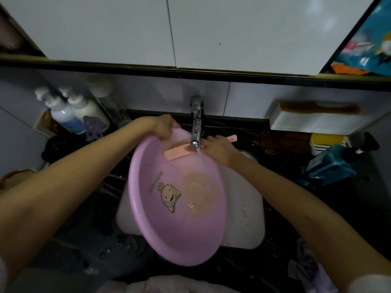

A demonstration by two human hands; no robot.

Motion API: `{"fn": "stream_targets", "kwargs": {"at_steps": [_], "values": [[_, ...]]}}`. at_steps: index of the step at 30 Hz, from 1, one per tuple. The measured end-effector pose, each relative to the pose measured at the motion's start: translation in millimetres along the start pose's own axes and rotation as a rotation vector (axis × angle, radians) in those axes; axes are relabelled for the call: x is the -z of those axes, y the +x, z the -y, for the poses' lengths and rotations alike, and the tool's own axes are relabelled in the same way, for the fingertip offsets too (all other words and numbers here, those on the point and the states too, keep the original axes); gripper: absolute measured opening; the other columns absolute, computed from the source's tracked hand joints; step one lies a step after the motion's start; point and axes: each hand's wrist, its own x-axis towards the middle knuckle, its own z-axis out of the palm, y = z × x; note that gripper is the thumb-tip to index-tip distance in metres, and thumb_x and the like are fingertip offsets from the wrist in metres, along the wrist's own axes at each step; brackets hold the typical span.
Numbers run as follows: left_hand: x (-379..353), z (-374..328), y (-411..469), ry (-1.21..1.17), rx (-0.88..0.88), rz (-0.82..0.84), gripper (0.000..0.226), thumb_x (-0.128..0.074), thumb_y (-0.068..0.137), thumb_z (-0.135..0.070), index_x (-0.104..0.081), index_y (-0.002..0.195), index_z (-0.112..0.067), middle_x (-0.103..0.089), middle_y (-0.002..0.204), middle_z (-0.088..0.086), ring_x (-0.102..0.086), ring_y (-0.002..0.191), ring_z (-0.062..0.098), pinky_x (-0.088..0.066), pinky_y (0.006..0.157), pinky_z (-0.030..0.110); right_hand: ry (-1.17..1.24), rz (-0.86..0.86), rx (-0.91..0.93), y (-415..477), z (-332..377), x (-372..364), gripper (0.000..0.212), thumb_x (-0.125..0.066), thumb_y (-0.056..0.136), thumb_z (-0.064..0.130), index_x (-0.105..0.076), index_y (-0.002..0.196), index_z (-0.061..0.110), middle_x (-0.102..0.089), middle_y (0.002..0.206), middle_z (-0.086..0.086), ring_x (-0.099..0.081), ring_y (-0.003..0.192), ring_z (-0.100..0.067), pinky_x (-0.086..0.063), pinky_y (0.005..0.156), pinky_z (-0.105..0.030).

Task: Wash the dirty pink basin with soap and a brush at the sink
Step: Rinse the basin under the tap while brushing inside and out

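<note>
Countertop dark and wet around white sink. Pink basin sits tilted over it. Left hand grips the far rim; right hand holds pink brush under running tap. Bottles beyond are blurred; I cannot read the labels.

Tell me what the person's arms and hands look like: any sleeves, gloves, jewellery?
The left hand and right hand are bare: no gloves, and no watch, bracelet or ring shows. Both forearms are uncovered. At the picture's bottom corners a pale fabric edge shows on each arm, probably short sleeves, too blurred to say more.
</note>
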Motion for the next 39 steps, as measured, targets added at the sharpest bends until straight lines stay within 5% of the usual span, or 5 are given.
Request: {"fn": "stream_targets", "kwargs": {"at_steps": [10,18,24,34,39], "values": [[-2.8,5.2,6.1,-0.040,0.004,-0.019,0.061,-0.045,0.060,0.015,-0.067,0.111,-0.010,-0.069,0.102,0.015,-0.064,0.098,0.030,-0.054,0.082,0.042,0.123,0.272,-0.085,-27.7,9.0,-6.9,0.037,-0.040,0.099,0.028,-0.046,0.136,0.028,-0.059,0.115,-0.008,-0.060,0.096,-0.028,-0.035,0.067,-0.030],[-4.1,0.9,3.9,-0.025,0.018,-0.034,0.064,-0.047,0.060,0.013,-0.066,0.115,-0.015,-0.068,0.104,0.013,-0.063,0.100,0.030,-0.054,0.084,0.043,-0.104,-0.058,-0.104,-1.2,4.4,14.2,0.037,-0.087,0.047,0.017,-0.072,0.081,0.014,-0.065,0.074,-0.006,-0.058,0.056,-0.025,-0.043,0.052,-0.027],[-4.0,-5.2,-1.1,-0.019,0.039,-0.036,0.065,-0.046,0.064,0.016,-0.062,0.121,-0.011,-0.066,0.111,0.014,-0.061,0.103,0.030,-0.054,0.083,0.038,0.047,-0.123,-0.219,-27.2,10.1,-21.9,0.052,-0.056,0.075,0.015,-0.061,0.125,0.029,-0.064,0.081,-0.012,-0.059,0.060,-0.031,-0.045,0.054,-0.033],[-3.9,-7.9,-11.3,-0.022,0.061,-0.086,0.062,-0.046,0.065,0.011,-0.065,0.118,-0.017,-0.067,0.108,0.012,-0.062,0.098,0.028,-0.054,0.085,0.038,0.834,0.620,-0.597,-75.4,63.0,-38.5,0.081,-0.059,0.074,0.071,-0.049,0.133,0.016,-0.059,0.122,-0.006,-0.058,0.101,-0.020,-0.048,0.089,-0.026],[-10.1,-0.5,-19.9,-0.046,0.106,-0.215,0.057,-0.055,0.072,0.003,-0.060,0.124,-0.020,-0.065,0.112,0.010,-0.061,0.097,0.027,-0.050,0.082,0.032,1.184,0.832,-0.554,-85.8,74.6,-33.7,0.060,-0.052,0.095,0.036,-0.036,0.145,0.008,-0.045,0.140,-0.005,-0.049,0.122,-0.022,-0.039,0.101,-0.022]]}}
